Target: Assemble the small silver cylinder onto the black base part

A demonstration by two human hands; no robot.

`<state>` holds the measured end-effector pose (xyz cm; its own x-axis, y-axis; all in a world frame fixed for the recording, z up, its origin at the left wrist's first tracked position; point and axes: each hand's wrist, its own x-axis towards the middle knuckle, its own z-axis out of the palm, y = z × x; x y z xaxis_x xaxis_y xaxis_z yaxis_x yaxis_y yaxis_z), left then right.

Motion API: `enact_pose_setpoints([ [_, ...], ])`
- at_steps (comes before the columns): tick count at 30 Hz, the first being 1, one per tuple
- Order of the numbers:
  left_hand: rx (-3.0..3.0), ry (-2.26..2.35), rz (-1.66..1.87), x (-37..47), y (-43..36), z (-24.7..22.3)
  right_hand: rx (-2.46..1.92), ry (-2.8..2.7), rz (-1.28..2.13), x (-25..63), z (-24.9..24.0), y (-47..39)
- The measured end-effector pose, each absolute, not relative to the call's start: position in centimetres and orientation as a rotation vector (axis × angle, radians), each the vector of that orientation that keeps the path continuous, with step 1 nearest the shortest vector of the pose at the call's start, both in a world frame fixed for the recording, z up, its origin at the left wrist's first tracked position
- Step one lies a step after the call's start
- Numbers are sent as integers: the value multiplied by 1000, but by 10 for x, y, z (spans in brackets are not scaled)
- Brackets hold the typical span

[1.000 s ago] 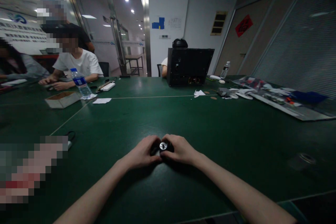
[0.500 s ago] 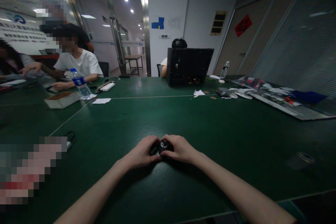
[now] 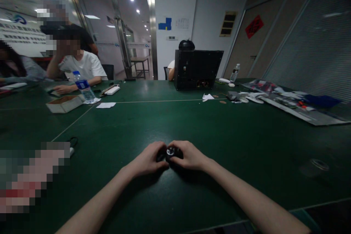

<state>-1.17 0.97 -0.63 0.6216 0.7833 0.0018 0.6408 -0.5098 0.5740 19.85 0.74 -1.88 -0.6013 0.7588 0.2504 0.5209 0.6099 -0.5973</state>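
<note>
Over the green table (image 3: 142, 124) my two hands meet at the middle. My right hand (image 3: 188, 155) is closed around a small dark round object with a shiny metallic end (image 3: 170, 151), thumb in front and fingers over the top. That end faces left, toward my other hand. My left hand (image 3: 150, 159) is curled, thumb below and fingers above, around another dark piece (image 3: 161, 156), mostly covered by the fingers. The two dark pieces are close together; whether they touch I cannot tell. Both are too small and dim to name.
A transparent jar-like container (image 3: 315, 167) lies at the right. Farther back are a water bottle (image 3: 84, 87), an open box (image 3: 65, 105), a black computer case (image 3: 199, 69) and a littered board (image 3: 296, 108). Other people sit across the table; one person (image 3: 87, 64) wears a white shirt.
The dark object in my right hand has turned slightly, showing more of its shiny end. My left hand stays put. Across the table, the person in white has raised a hand to the head.
</note>
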Motion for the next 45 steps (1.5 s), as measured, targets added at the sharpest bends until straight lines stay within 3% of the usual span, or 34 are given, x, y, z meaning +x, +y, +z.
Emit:
enact_pose_setpoints([
  [12, 2339, 1096, 344, -11, 8, -2, -845, -2423, 608, 195, -17, 3],
  [45, 2324, 1110, 372, -13, 9, -7, -997, -2364, 609, 194, -15, 3],
])
